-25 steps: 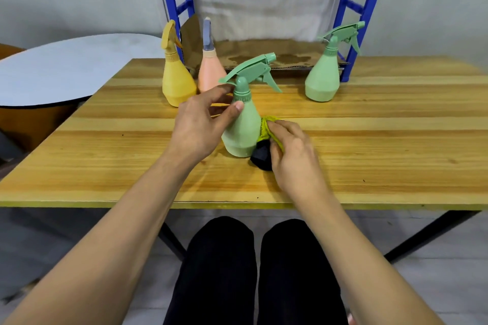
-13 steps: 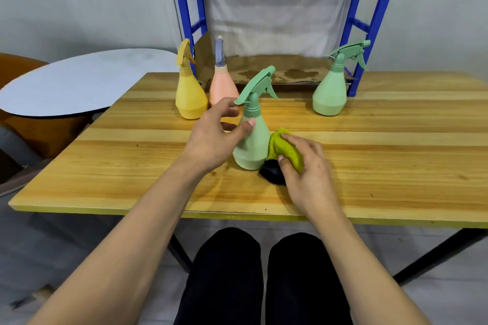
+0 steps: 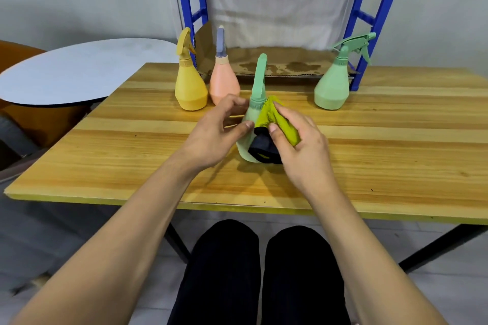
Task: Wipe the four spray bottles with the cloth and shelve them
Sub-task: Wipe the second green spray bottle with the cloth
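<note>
A green spray bottle (image 3: 255,97) stands mid-table, its trigger head turned toward me. My left hand (image 3: 215,129) grips its body from the left, thumb on the front. My right hand (image 3: 298,140) holds a yellow-green and black cloth (image 3: 265,124) against the bottle's right side and neck. A yellow bottle (image 3: 190,87) and a pink bottle (image 3: 224,82) with a blue-grey head stand side by side behind it on the left. A second green bottle (image 3: 333,84) stands at the back right.
The wooden table (image 3: 396,140) reaches to a blue metal shelf frame (image 3: 372,21) at the back, with stained cardboard (image 3: 285,63) on its low shelf. A round grey table (image 3: 79,68) sits to the left. My knees are under the near edge.
The green bottle has been turned so its trigger head now points toward me. My right hand has moved the cloth up from the bottle's base to its side and neck.
</note>
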